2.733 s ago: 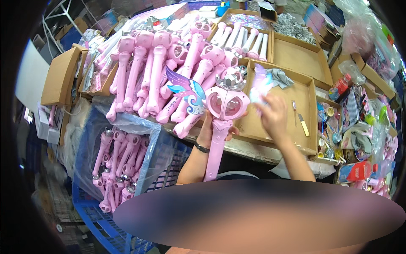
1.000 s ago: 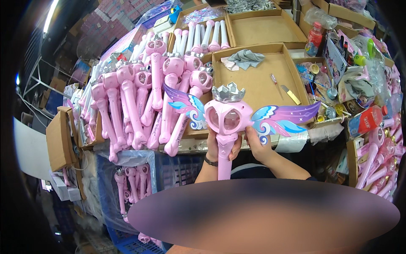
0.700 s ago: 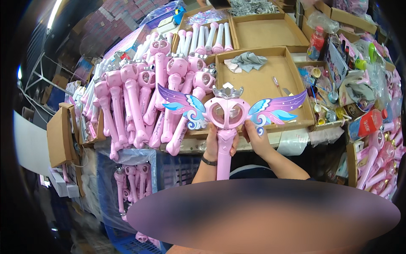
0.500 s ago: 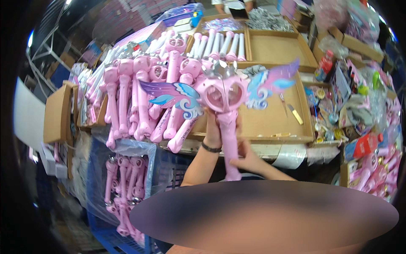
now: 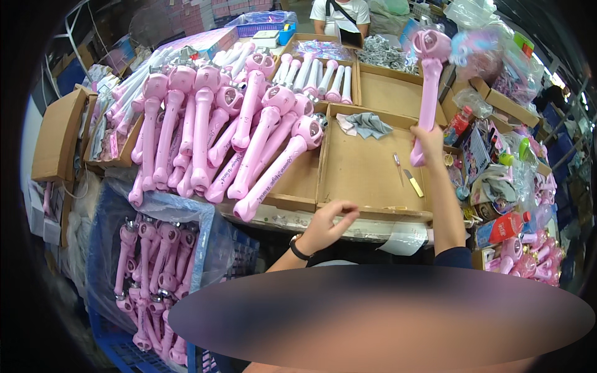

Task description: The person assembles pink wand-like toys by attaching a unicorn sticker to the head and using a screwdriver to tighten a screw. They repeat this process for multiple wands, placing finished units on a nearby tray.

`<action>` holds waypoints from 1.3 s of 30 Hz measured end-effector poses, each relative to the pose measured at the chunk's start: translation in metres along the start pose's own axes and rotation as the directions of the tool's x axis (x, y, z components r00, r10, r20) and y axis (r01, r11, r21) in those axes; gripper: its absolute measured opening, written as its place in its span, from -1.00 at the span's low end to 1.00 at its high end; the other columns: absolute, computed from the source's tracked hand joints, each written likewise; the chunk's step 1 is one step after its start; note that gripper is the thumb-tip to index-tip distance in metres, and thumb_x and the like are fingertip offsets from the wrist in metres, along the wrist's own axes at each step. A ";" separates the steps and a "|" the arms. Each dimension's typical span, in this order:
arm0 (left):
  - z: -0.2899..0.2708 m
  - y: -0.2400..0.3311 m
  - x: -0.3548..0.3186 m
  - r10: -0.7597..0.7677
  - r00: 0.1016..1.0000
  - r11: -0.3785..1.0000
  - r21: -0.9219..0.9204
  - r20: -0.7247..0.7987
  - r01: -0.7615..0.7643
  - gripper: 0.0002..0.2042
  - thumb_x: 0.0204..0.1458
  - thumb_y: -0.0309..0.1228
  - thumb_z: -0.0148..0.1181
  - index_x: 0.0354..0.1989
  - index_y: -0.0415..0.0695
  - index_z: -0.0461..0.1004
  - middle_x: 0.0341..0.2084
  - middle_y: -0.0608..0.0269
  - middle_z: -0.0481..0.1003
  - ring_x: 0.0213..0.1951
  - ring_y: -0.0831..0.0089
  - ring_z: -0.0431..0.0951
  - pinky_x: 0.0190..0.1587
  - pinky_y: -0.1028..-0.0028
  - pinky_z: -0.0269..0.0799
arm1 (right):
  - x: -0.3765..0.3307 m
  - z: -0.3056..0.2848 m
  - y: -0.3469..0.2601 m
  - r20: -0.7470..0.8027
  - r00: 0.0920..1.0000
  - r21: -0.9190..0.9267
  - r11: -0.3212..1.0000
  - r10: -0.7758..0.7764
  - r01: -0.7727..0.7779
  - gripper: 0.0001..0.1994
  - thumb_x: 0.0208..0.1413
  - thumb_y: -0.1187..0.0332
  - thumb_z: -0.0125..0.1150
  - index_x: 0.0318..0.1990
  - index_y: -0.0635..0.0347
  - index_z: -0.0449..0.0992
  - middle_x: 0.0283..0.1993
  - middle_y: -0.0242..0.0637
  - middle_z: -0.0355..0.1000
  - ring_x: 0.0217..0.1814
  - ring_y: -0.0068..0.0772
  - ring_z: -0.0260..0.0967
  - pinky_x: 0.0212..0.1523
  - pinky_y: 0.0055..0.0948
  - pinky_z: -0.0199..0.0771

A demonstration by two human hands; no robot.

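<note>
My right hand (image 5: 428,144) grips the lower handle of a pink toy wand (image 5: 429,87) and holds it upright at the right, above the table; its winged head is blurred near the top. My left hand (image 5: 328,222) holds nothing, fingers loosely curled, at the front edge of a shallow cardboard tray (image 5: 367,171). In that tray lie a grey cloth (image 5: 367,124) and small tools (image 5: 405,175). A pile of pink wand bodies (image 5: 230,137) lies to the left of the tray.
A blue crate (image 5: 155,261) with more pink wands stands lower left. White wand handles (image 5: 317,74) fill a box at the back. Bottles, bags and toy parts (image 5: 504,180) crowd the right side. Another person (image 5: 341,12) stands at the far end.
The wand was held in both hands in front of me; now my right hand alone has swung it up and to the right. My left hand has let go and dropped to the tray edge.
</note>
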State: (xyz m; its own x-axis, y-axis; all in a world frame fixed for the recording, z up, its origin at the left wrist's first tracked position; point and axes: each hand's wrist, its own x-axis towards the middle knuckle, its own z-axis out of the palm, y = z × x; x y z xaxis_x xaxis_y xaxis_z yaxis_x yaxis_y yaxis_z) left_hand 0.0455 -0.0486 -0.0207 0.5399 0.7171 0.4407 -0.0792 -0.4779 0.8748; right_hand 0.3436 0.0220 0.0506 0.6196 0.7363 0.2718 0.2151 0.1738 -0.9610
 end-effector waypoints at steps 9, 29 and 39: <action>-0.015 0.006 -0.010 0.006 1.000 0.999 -0.035 -0.027 -0.007 -0.88 0.05 -0.52 0.08 -0.28 -0.31 0.46 -0.43 0.15 0.53 -0.34 0.46 0.53 -0.26 0.53 0.40 | 0.018 0.015 0.029 -0.089 0.996 0.116 0.993 0.001 0.009 -0.78 -0.21 0.46 0.24 -0.38 0.34 0.38 -0.56 -0.30 0.36 -0.64 -0.48 0.32 -0.60 -0.48 0.35; -0.012 0.008 0.030 -0.198 0.976 0.878 -0.459 -0.090 0.135 -0.69 0.11 -0.46 0.02 0.02 -0.28 0.26 -0.15 0.21 0.41 -0.11 0.57 0.38 -0.12 0.61 0.28 | -0.143 0.030 0.015 0.495 0.842 0.196 0.916 0.216 -0.350 -0.79 -0.25 0.47 0.23 -0.42 0.25 0.34 -0.58 -0.32 0.32 -0.63 -0.52 0.30 -0.60 -0.52 0.34; -0.006 0.024 0.056 -0.257 0.951 0.601 -0.742 0.173 0.297 -0.57 0.09 -0.37 0.05 0.10 -0.26 0.16 -0.05 -0.01 0.39 -0.07 0.31 0.46 -0.01 0.35 0.38 | -0.210 0.035 0.016 0.677 0.655 0.039 0.872 0.336 -0.488 -0.78 -0.21 0.50 0.26 -0.40 0.25 0.33 -0.54 -0.33 0.32 -0.62 -0.49 0.33 -0.58 -0.53 0.37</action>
State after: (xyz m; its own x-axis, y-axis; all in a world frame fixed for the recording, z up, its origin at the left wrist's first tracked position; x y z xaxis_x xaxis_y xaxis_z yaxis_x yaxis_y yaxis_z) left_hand 0.0684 -0.0166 0.0258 0.6783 0.7173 0.1592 -0.5085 0.3019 0.8064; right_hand 0.1909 -0.1071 -0.0232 -0.0332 0.9832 -0.1797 -0.1445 -0.1827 -0.9725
